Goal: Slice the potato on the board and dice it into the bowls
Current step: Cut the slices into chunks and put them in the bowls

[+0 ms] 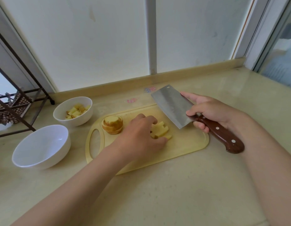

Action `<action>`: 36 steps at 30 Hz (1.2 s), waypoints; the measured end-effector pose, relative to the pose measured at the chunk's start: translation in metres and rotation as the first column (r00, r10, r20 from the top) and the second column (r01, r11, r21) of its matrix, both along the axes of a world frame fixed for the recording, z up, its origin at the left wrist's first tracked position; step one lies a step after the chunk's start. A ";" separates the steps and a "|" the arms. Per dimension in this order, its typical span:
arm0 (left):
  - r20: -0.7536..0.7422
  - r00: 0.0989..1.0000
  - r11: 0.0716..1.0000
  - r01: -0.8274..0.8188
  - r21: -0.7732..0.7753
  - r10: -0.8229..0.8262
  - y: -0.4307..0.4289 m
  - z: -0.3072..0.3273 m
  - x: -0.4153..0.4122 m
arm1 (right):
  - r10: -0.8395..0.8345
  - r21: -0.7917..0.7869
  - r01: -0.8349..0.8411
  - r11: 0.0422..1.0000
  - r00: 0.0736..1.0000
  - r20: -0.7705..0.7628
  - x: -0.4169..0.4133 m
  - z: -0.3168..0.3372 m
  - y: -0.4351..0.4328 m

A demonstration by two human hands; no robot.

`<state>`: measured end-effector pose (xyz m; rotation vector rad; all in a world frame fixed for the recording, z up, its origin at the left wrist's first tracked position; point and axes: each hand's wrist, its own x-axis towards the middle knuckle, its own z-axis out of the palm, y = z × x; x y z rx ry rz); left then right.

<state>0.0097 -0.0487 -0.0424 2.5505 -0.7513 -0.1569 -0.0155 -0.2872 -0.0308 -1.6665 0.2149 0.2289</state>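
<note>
No readable text; coloured counter marks (150, 89) illegible.

A glossy beige stone countertop (157, 193) ran back to a low beige upstand (125, 84) beneath frosted white window panels (92, 38), which a white vertical mullion (150, 38) divided. A dark metal rack (16, 110) stood at the left. Soft daylight came through a clear glass pane (281, 54) at the right.
</note>
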 end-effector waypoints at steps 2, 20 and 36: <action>0.004 1.000 1.000 0.021 -0.010 -0.021 0.002 0.002 0.000 | 0.014 0.010 -0.014 1.000 1.000 0.009 -0.001 0.002 0.002; -0.585 0.391 0.165 -0.716 -0.678 -0.711 0.003 0.027 0.009 | 0.086 0.371 -0.134 0.919 0.986 0.144 -0.004 0.002 0.032; -0.472 0.881 0.732 -0.343 -0.589 0.032 0.006 0.007 0.020 | -0.056 0.341 -0.006 0.940 0.984 0.170 0.001 0.005 0.006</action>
